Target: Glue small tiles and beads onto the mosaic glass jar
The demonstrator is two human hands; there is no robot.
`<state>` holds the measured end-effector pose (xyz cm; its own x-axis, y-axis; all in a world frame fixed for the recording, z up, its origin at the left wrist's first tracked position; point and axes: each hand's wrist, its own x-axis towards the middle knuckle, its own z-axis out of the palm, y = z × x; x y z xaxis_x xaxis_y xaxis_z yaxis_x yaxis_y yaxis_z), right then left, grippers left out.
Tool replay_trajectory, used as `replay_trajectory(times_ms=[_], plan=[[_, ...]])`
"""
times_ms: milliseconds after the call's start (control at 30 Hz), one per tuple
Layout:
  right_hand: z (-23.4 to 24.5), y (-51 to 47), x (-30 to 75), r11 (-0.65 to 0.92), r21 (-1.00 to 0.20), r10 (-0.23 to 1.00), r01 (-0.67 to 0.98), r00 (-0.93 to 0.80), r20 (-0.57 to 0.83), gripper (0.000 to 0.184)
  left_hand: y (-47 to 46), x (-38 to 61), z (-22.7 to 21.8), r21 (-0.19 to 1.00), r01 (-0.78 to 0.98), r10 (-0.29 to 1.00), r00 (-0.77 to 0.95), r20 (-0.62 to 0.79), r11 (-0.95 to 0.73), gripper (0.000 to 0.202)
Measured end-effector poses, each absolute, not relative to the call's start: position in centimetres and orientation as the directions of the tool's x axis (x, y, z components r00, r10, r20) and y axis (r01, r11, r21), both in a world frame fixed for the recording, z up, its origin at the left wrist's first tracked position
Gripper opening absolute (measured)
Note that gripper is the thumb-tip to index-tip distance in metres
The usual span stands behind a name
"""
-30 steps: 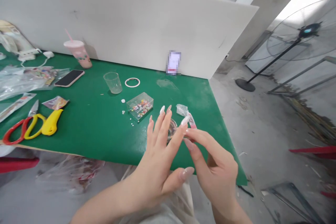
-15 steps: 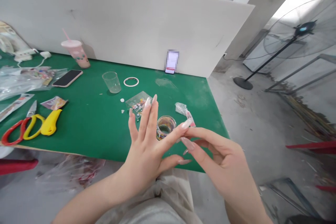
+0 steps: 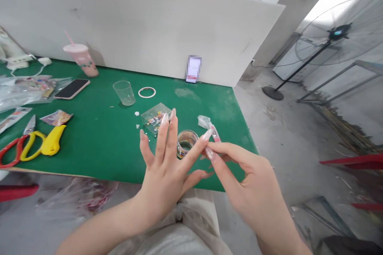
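Note:
My left hand [image 3: 164, 175] is open above the table's front edge, its fingers spread and holding nothing. My right hand [image 3: 249, 179] pinches the tip of my left index finger between thumb and forefinger; anything small between them is hidden. Just beyond the left index finger stands a clear cup [image 3: 187, 143] with colourful pieces around its wall, partly covered by the hand. Past the left fingertips lies a clear box [image 3: 156, 117] of small coloured pieces, with a few loose bits near it. Behind the right fingers is a small crumpled plastic packet [image 3: 204, 121] beside a pink-and-white strip [image 3: 215, 133].
On the green table [image 3: 98, 135] are a tilted clear cup [image 3: 124, 93], a tape roll [image 3: 147, 92], scissors [image 3: 28, 143], a yellow-handled tool [image 3: 54, 140], a dark phone [image 3: 72, 89] and a pink tumbler [image 3: 81, 59]. Another phone [image 3: 194, 69] leans against the white partition [image 3: 143, 28].
My right thumb has closed against the forefinger at my left index fingertip. The view has shifted slightly; the things on the table stay in place.

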<state>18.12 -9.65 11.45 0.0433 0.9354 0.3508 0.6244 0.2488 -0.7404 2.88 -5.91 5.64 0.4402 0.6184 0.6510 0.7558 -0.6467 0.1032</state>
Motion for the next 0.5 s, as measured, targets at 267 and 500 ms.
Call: replay_trajectory(times_ms=[267,500], plan=[[11.2,-9.4,16.9,0.311,-0.546,0.833,0.778,0.052,0.550,0.015,-5.8,2.6,5.1,0.184,0.704,0.634,0.455,0.626,-0.686,0.081],[11.3,-9.2,16.7,0.374,-0.568,0.811,0.733,0.037,0.583,0.017,-5.8,2.6,5.2,0.282,0.658,0.666,0.451,0.594,-0.698,0.077]])
